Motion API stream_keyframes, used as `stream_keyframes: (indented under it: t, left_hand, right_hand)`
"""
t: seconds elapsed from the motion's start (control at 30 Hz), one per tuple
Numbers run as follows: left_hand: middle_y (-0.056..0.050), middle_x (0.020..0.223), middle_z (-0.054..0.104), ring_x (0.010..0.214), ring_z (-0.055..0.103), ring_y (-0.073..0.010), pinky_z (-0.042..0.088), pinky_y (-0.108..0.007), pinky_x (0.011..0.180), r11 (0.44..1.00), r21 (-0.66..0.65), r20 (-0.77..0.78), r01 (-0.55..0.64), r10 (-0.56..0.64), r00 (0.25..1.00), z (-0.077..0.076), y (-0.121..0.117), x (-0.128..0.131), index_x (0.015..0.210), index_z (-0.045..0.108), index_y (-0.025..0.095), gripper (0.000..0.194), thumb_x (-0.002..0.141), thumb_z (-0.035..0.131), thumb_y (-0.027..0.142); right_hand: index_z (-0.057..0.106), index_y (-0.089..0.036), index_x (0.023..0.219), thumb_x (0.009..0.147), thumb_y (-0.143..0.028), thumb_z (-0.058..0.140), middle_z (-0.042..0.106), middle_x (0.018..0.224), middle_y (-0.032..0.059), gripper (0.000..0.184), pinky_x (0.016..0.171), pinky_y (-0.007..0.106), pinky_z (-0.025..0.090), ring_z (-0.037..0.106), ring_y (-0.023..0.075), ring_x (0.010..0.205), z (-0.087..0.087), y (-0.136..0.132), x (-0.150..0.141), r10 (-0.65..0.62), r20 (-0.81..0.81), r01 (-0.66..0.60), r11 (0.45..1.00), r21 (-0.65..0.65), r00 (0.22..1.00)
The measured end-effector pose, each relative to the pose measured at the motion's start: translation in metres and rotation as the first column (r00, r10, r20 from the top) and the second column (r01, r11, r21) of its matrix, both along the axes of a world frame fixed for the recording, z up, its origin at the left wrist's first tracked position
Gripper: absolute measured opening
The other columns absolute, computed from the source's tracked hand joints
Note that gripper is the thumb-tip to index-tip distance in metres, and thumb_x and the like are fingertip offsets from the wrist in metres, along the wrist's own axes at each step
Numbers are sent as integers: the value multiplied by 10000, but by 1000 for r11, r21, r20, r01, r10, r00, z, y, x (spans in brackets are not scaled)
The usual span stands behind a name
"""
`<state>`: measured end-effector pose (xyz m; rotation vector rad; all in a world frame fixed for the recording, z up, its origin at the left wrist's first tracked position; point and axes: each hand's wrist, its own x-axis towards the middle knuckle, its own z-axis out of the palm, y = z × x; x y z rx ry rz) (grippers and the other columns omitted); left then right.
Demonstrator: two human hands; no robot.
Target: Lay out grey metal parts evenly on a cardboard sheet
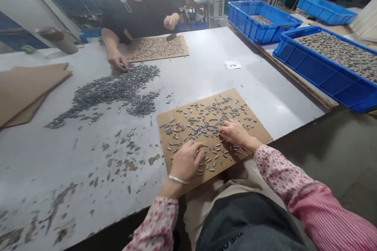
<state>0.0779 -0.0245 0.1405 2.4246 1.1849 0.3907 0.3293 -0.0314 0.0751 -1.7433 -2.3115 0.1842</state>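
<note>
A cardboard sheet [188, 185] lies at the table's front edge, strewn with small grey, pointed metal pieces [200, 129]. Over its left front part is my left hand [186, 160], fingers bent and thumb apart from the forefinger, with nothing visible between them. My right hand [234, 132] rests right of the sheet's middle, its fingers drawn together and pointing down among the pieces. Its fingertips meet at a small metal piece, partly covered by the fingers. Pieces lie scattered singly and in clusters around both hands.
A large heap of metal pieces [108, 90] lies to the left. Across the table, a co-worker [138, 11] handles pieces beside another filled cardboard sheet [185, 49]. Blue crates [321, 68] holding pieces line the right side. Spare cardboard [26, 90] lies far left.
</note>
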Motion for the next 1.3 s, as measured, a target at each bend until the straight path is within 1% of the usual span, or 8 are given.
stream_keyframes:
  t: [0.27, 0.5, 0.6, 0.73, 0.87, 1.0, 1.17, 1.3]
  left_hand:
    - [-60, 946, 646, 870, 605, -183, 455, -271, 727, 998, 58, -228, -36, 48, 972, -39, 25, 56, 923, 650, 209, 143, 873, 534, 275]
    - [-62, 919, 659, 848, 616, -189, 445, -274, 715, 993, 114, -314, -27, 62, 947, -62, 34, 67, 945, 645, 204, 181, 892, 481, 260]
    - [-51, 941, 666, 842, 620, -179, 445, -269, 709, 994, 112, -283, -1, 33, 959, -57, 35, 61, 946, 664, 219, 224, 907, 447, 255]
    - [-30, 920, 676, 788, 617, -152, 444, -252, 673, 990, 140, -155, 12, 10, 988, -32, 19, 63, 893, 673, 226, 227, 912, 452, 279]
    - [-35, 833, 660, 757, 599, -150, 447, -259, 677, 965, 182, -112, 188, -170, 979, -12, -5, 80, 824, 661, 210, 216, 890, 457, 233]
    - [-52, 851, 641, 778, 578, -177, 444, -290, 693, 934, 180, -143, 308, -285, 948, -14, -15, 101, 848, 639, 195, 145, 838, 500, 236]
    - [-57, 826, 617, 800, 559, -212, 429, -337, 707, 907, 168, -259, 388, -339, 905, -24, -11, 125, 830, 594, 190, 117, 796, 548, 292]
    - [-66, 801, 603, 799, 548, -230, 423, -367, 729, 862, 173, -340, 477, -402, 850, -28, -11, 136, 792, 568, 179, 190, 761, 591, 365]
  right_hand:
    - [632, -179, 915, 898, -260, 559, 620, 968, 73, 110, 820, 350, 376, 505, 233, 956, 17, 2, -3, 139, 163, -137, 990, -23, 977]
    - [633, -193, 902, 918, -233, 502, 633, 919, 84, 137, 823, 348, 380, 531, 233, 917, 28, -35, 37, -20, -14, 21, 1000, 11, 1000]
    - [615, -179, 912, 931, -229, 486, 635, 888, 74, 140, 793, 332, 377, 538, 217, 865, 25, -54, 60, -40, -69, 40, 999, -7, 997]
    - [606, -162, 895, 922, -242, 518, 623, 874, 75, 122, 771, 321, 367, 522, 210, 850, 10, -71, 72, 10, -16, -11, 999, -50, 1000]
    - [610, -156, 857, 938, -236, 484, 608, 848, 83, 170, 786, 327, 370, 505, 212, 844, 2, -70, 66, 22, 27, -21, 999, -41, 999]
    - [623, -152, 850, 932, -209, 492, 615, 841, 79, 165, 778, 315, 392, 516, 202, 825, 5, -66, 61, -6, -105, 0, 998, -58, 994]
    - [607, -156, 865, 906, -186, 538, 633, 829, 52, 86, 748, 291, 410, 536, 176, 805, 9, -73, 66, -96, -375, 69, 994, -84, 922]
    - [611, -158, 882, 906, -171, 522, 626, 868, 61, 93, 760, 295, 409, 533, 174, 827, 6, -81, 70, -75, -386, 45, 995, -86, 920]
